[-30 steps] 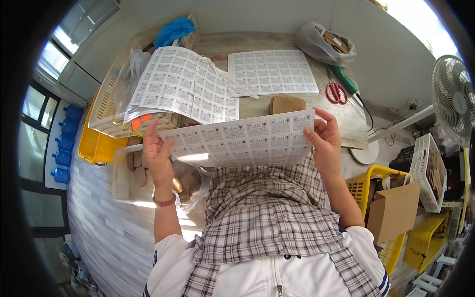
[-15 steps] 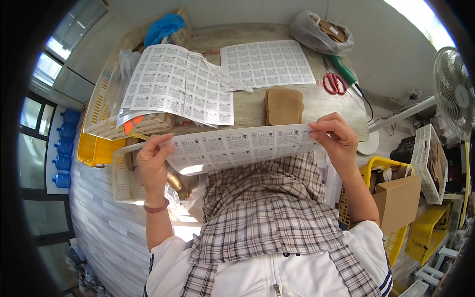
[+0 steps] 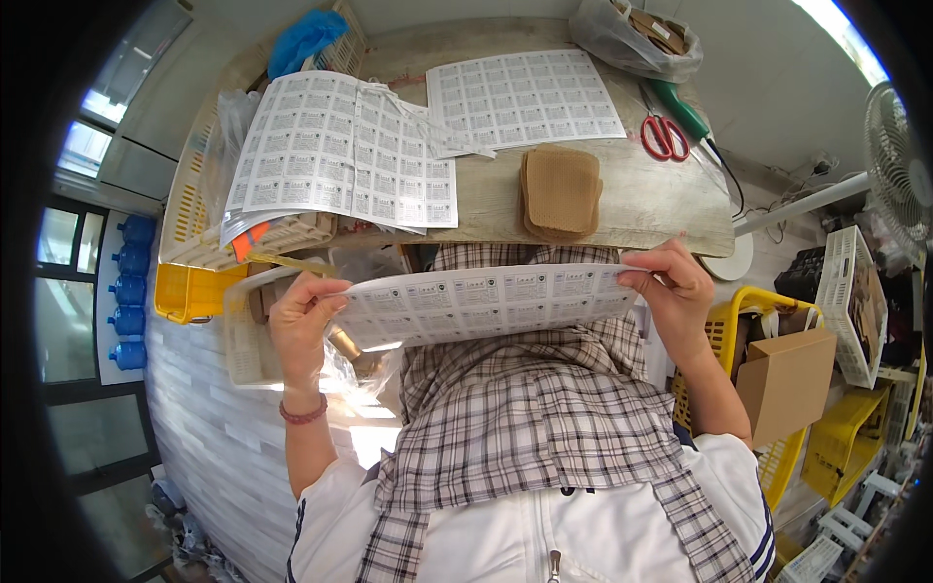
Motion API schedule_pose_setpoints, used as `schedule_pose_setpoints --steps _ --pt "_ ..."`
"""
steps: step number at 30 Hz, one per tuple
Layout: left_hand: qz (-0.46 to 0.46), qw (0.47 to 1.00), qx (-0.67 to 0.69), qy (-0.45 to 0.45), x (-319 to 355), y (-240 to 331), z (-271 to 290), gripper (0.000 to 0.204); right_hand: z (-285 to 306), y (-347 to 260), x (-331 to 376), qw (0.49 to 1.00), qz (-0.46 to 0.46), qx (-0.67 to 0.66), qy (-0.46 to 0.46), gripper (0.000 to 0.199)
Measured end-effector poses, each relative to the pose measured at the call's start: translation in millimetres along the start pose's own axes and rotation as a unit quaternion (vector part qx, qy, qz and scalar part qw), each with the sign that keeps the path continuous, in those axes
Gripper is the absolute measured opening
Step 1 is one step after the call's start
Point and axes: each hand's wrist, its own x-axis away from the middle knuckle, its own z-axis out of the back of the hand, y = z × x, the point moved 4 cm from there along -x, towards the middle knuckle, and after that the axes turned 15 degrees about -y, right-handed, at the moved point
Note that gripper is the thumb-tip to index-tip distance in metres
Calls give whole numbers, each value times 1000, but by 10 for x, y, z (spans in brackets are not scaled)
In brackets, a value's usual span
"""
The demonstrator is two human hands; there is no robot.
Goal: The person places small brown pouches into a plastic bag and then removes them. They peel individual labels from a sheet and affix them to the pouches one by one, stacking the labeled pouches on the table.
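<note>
Between my two hands a white sheet of printed labels [image 3: 476,303] is stretched over my lap, just off the table's front edge. My left hand [image 3: 303,316] pinches its left end, thumb on top. At the other end, my right hand [image 3: 671,287] grips the upper corner between thumb and fingers. A small stack of brown cardboard pieces [image 3: 561,192] lies on the table [image 3: 671,209] beyond the sheet. Farther back is a flat stack of label sheets [image 3: 530,97]. More label sheets [image 3: 340,155] rest at the left, with loose cut strips across them.
Red-handled scissors [image 3: 665,138] and a green-handled tool [image 3: 683,112] lie at the table's right, near a plastic bag of brown pieces [image 3: 641,44]. A cream basket [image 3: 199,185] stands left. A fan [image 3: 896,160], a yellow basket [image 3: 782,466] and a cardboard box [image 3: 785,384] are on the right.
The label sheet has shifted slightly toward me and away from the table edge, uncovering more of the table front. Both hands keep hold of its ends. The whole view has tilted a little.
</note>
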Motion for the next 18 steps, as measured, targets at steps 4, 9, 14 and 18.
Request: schedule_pose_setpoints --steps 4,9,14,18 --pt "62 998 12 -25 -38 -36 -37 15 -42 99 16 999 0 30 -25 29" --pt "93 994 33 -56 -65 -79 -80 14 -38 110 -5 999 -21 1 -34 30" --pt "99 993 11 -71 -66 -117 -66 13 -65 166 15 997 31 24 -67 31" --pt "66 995 -27 -76 -83 -110 -76 12 -43 172 17 998 19 21 -65 32"
